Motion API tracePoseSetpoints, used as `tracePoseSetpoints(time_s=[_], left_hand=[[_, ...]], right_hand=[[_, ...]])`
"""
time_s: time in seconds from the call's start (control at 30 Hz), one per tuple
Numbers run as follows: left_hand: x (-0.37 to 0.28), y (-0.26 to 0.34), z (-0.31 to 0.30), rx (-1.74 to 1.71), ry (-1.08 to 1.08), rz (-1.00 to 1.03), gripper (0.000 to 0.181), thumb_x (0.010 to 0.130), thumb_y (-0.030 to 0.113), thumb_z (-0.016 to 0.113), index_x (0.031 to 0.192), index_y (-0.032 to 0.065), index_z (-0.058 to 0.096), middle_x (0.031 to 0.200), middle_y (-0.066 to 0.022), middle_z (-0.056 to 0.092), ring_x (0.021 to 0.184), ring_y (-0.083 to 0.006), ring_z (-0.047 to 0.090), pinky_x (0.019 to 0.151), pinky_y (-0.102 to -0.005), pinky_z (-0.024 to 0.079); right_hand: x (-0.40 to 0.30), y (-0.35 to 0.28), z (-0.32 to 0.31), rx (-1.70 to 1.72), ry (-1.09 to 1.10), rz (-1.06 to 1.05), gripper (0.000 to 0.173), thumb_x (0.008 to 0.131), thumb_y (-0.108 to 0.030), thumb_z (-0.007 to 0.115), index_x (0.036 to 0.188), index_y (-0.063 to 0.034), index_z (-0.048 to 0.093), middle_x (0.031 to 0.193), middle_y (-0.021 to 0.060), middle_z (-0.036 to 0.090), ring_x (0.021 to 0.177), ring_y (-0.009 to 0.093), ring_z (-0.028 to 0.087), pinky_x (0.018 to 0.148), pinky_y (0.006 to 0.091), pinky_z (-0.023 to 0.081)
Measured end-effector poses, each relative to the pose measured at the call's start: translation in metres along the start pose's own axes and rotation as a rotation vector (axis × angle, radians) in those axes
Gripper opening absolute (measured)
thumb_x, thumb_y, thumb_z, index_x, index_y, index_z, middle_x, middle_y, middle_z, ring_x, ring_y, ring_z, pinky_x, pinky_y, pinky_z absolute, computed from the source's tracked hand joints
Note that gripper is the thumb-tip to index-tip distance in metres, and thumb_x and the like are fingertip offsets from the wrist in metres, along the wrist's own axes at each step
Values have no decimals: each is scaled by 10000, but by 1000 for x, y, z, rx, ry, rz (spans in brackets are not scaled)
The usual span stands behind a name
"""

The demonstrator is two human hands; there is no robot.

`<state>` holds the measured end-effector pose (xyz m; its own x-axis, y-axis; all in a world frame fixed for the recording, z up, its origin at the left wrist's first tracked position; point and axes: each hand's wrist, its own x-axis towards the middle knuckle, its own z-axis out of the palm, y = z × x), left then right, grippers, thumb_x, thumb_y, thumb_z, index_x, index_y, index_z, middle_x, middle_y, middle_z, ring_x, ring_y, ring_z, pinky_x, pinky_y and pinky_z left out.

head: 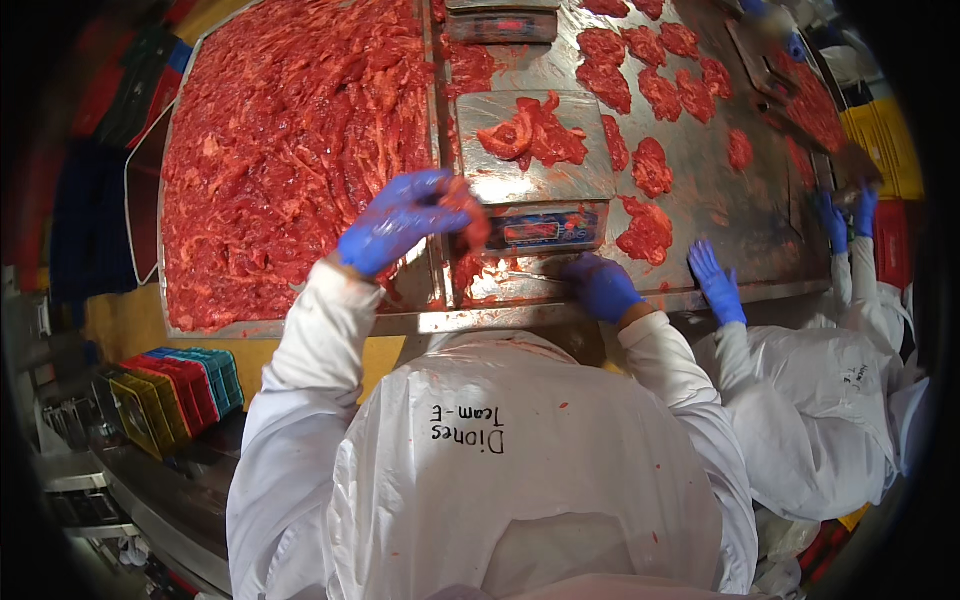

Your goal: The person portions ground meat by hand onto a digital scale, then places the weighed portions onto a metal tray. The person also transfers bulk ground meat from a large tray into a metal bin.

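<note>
My left hand (401,223), in a blue glove, pinches a small strip of raw red meat (468,214), blurred, just left of the bench scale's display. Several pieces of raw meat (534,133) lie heaped on the steel pan of the bench scale (544,191). My right hand (604,288), also gloved in blue, is low at the steel table's front edge, below the scale's right corner. Its fingers are curled and blurred, and I cannot tell whether they hold anything. Left of the scale, a wide bed of raw meat strips (300,150) fills a tray section behind a raised metal divider (438,150).
Meat portions (646,231) lie spread on the steel table (705,195) to the right. A co-worker's gloved hand (716,281) rests at the table edge, and another person's hands are farther right. A second scale (502,26) stands beyond. Colored plastic crates (176,394) stand at lower left.
</note>
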<state>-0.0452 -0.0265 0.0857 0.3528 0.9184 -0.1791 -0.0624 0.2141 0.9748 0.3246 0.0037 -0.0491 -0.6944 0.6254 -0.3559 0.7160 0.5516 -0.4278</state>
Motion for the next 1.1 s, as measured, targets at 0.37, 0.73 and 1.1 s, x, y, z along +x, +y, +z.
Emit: tracePoseSetpoints(time_s=[0.37, 0.73, 1.1], left_hand=[[20, -66, -21, 802, 648, 33, 235, 842, 178, 744, 1044, 58, 741, 938, -142, 685, 909, -313, 685, 813, -428, 550], [-9, -99, -98, 1420, 667, -179, 179, 847, 264, 702, 852, 88, 731, 1198, -169, 692, 1203, -376, 591, 1046, -560, 436], [24, -30, 15, 1061, 503, 392, 139, 869, 169, 765, 980, 86, 755, 989, -106, 712, 957, -324, 682, 843, -431, 559]], right_hand=[[29, 14, 4, 20, -195, -92, 253, 877, -140, 635, 1108, -122, 736, 1092, 169, 727, 1051, 371, 695, 913, 470, 558], [6, 39, -35, -43, -519, 17, 400, 860, -340, 693, 1220, -172, 738, 1137, 184, 743, 1049, 387, 713, 922, 475, 560], [-17, -18, -14, 850, 118, -66, 285, 949, -216, 740, 1191, -68, 709, 1011, 76, 754, 906, 193, 712, 848, 337, 562]])
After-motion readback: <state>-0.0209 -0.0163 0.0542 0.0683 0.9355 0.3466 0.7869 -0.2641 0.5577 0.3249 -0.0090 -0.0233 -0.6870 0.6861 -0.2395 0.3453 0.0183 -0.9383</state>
